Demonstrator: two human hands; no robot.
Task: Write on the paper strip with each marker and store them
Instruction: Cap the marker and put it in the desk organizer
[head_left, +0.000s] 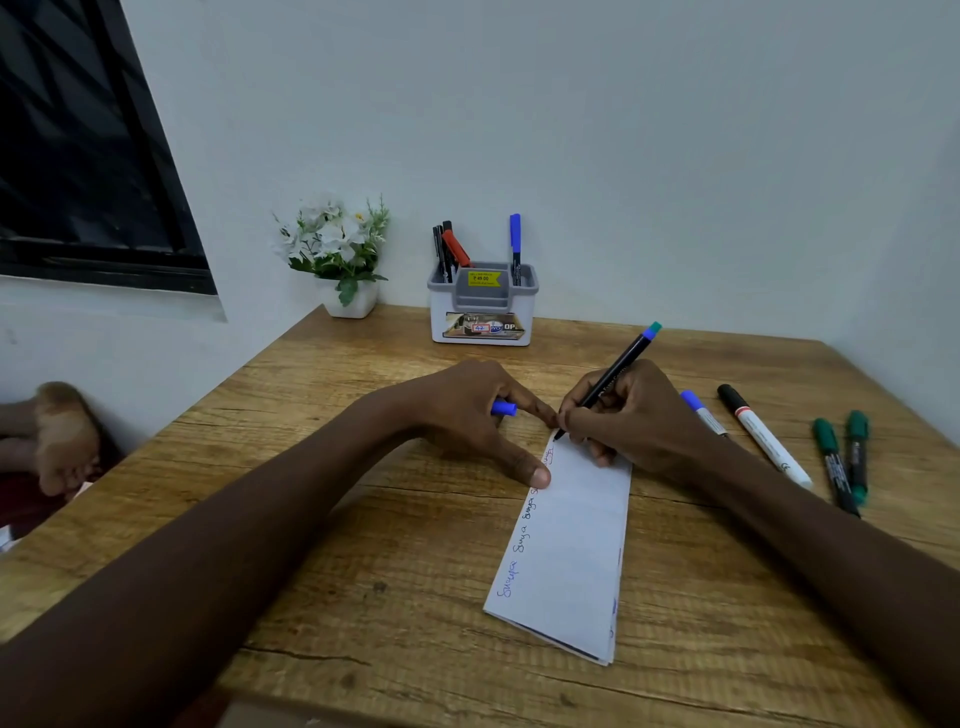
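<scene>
Some of this is hard to see. My left hand (467, 415) has its fingers curled round a blue cap (504, 408), and only the end of the cap pokes out. The thumb of that hand is pressed flat on the left edge of the paper strip (566, 545) and covers part of one of the small words written down that side.

My right hand (623, 415) pinches a black marker (618, 371) in a writing grip, with its tip on the strip's far end. My knuckles hide that far right corner.

Count on the table (363, 571), right of the strip: one blue-capped marker (704, 413) half behind my right hand, one white marker (763, 434) with a black cap, and two green markers (834, 462) lying side by side. The holder (483, 306) at the back wall has one blue marker (515, 244) in its right slot. In the left slot there's a bunch of black ones plus one red, too clumped to count. One flower pot (348, 301) sits just left of it.

The strip's near end lies close to the table's front edge. There's bare wood between my hands and the holder, and more to the left. The table's right side is cut off by the frame.
</scene>
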